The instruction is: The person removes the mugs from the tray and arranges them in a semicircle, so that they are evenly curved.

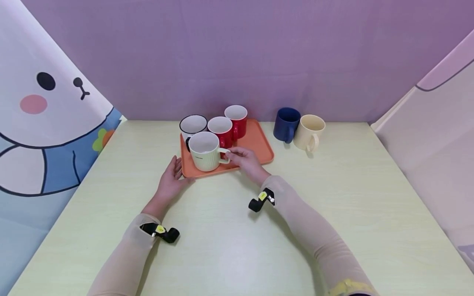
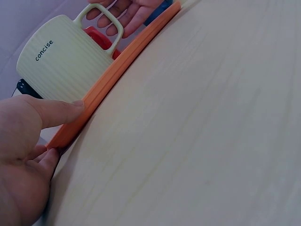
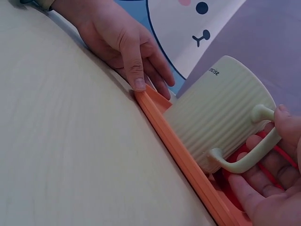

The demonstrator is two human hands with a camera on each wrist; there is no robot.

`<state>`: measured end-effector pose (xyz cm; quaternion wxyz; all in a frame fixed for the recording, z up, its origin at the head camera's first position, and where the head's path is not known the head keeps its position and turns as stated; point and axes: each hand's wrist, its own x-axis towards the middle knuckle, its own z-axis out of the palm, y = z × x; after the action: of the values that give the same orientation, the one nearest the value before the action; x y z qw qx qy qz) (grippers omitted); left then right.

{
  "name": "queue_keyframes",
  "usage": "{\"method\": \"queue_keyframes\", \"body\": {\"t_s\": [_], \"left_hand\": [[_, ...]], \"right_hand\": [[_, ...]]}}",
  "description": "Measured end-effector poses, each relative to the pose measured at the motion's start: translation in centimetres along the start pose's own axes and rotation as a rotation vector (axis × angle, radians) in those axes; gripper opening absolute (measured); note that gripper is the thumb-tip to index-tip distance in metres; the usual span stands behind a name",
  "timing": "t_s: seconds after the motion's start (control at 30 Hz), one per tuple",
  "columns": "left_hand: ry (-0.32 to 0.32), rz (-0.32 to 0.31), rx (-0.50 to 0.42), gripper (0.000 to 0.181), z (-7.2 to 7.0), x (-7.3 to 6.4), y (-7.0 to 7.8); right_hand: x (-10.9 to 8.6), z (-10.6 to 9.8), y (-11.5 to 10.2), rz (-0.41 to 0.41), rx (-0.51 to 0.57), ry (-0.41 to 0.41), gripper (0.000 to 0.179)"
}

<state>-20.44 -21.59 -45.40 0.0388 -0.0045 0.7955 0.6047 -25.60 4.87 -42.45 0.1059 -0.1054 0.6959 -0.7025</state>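
Observation:
My right hand [image 1: 246, 161] pinches the handle of a pale green ribbed mug [image 3: 216, 110], thumb on top and fingers behind and below. The mug stands upright at the front left of an orange tray [image 1: 259, 142], and the word "concise" shows on its side in the left wrist view. At the tray's front left corner is my left hand [image 1: 172, 181], its thumb touching the rim [image 2: 101, 89] and its fingers fairly straight along the left side. Behind the green mug are a white mug with a black rim [image 1: 193, 123] and two red mugs [image 1: 240, 125], [image 1: 221, 133].
Right of the tray, a dark blue mug [image 1: 286, 125] and a cream mug [image 1: 308, 133] stand side by side on the light wooden table [image 1: 229, 238]. A purple backdrop [image 1: 237, 53] rises behind. At the left hangs a cartoon-printed cloth [image 1: 55, 135].

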Motion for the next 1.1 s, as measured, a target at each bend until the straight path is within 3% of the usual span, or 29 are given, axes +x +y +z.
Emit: {"method": "queue_keyframes", "body": {"t_s": [0.37,0.67,1.1], "left_hand": [[0.003,-0.004,0.004,0.101,-0.09,-0.08,0.08],[-0.001,-0.014,-0.010,0.102,-0.13,-0.03,-0.07],[-0.001,-0.016,-0.027,0.103,-0.06,-0.03,0.12]], "right_hand": [[-0.03,-0.35,-0.79,0.066,0.016,-0.036,0.024],[-0.07,0.11,-0.27,-0.012,-0.037,-0.027,0.019],[-0.75,-0.13,-0.78,-0.042,-0.098,-0.030,0.019]]}}
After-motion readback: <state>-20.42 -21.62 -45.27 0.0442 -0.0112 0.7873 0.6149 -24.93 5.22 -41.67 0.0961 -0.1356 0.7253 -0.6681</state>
